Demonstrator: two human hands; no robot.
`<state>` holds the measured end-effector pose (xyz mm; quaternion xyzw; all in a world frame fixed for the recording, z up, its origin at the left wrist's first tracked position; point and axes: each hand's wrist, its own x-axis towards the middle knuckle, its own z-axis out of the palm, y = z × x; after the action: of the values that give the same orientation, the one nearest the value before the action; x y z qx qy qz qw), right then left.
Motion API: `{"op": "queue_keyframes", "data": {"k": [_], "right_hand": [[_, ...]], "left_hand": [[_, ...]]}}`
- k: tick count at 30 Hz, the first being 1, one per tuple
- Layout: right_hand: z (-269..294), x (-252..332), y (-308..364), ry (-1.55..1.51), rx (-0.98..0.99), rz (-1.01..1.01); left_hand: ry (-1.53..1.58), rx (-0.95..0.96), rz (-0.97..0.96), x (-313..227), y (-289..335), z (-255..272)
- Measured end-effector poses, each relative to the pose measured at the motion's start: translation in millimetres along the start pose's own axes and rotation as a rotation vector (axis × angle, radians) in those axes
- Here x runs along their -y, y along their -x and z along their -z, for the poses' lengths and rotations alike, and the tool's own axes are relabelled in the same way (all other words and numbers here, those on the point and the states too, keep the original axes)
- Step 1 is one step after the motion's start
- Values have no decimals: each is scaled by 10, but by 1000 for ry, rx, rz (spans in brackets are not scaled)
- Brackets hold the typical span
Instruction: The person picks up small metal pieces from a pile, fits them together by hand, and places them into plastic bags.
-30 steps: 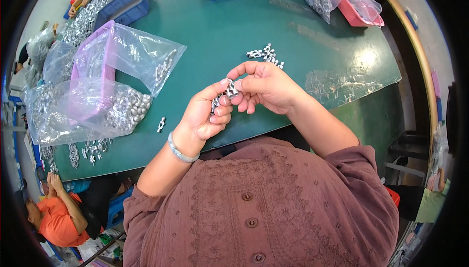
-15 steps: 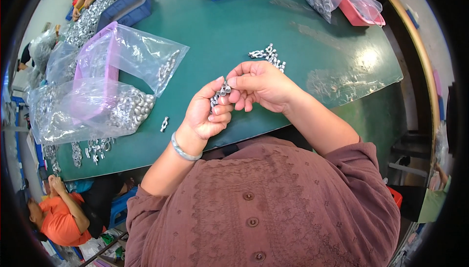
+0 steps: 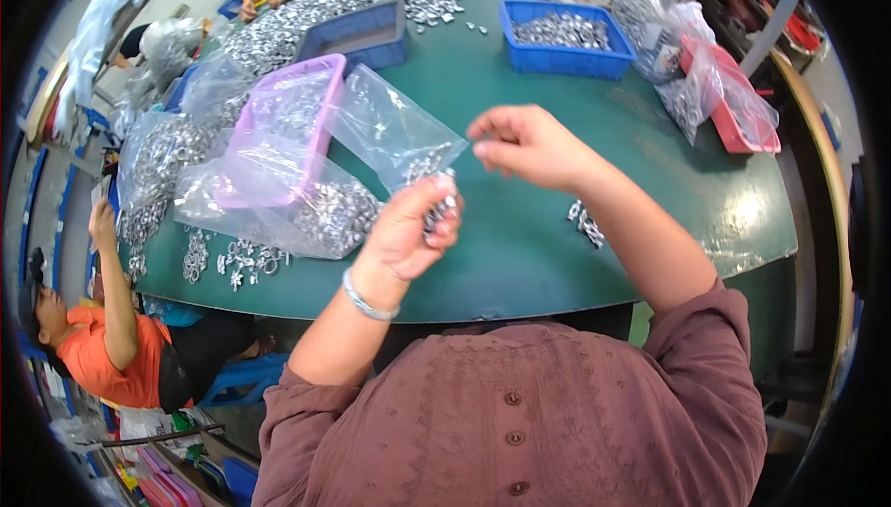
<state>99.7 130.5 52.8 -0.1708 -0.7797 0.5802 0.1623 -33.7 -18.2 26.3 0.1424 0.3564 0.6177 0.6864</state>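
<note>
The hands have come apart: a moment ago they were pressed together over a cluster of small metal parts close to the body, and now the left hand (image 3: 408, 228) alone is closed around that cluster of small metal parts (image 3: 440, 213), held above the green bench (image 3: 520, 256), while the right hand (image 3: 524, 143) has lifted away toward the far side, fingers pinched together (whether anything sits between the fingertips is too small to tell). So the joint fiddling looks finished for this piece, in my judgement. Just beyond the left hand lies a clear plastic bag (image 3: 390, 131) spilling out of a pink tray (image 3: 283, 131); a small heap of loose parts (image 3: 585, 221) rests by the right forearm, and a blue bin (image 3: 561, 38) stands further off.
</note>
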Motion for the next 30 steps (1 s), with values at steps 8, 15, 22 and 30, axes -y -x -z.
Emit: {"op": "queue_keyframes", "data": {"k": [8,15,22,30], "right_hand": [[-335,314,-1476,761,-41,651],[-410,487,-1404,999,191,393],[-200,471,-928,930,188,510],[-75,362,-526,786,72,742]], "left_hand": [[55,-194,-600,-1295,-142,69],[-43,-483,-534,-1683,-481,91],[-664,-259,-264,-1479,-540,-86],[-1801,30,133,-1372,-480,-319]]}}
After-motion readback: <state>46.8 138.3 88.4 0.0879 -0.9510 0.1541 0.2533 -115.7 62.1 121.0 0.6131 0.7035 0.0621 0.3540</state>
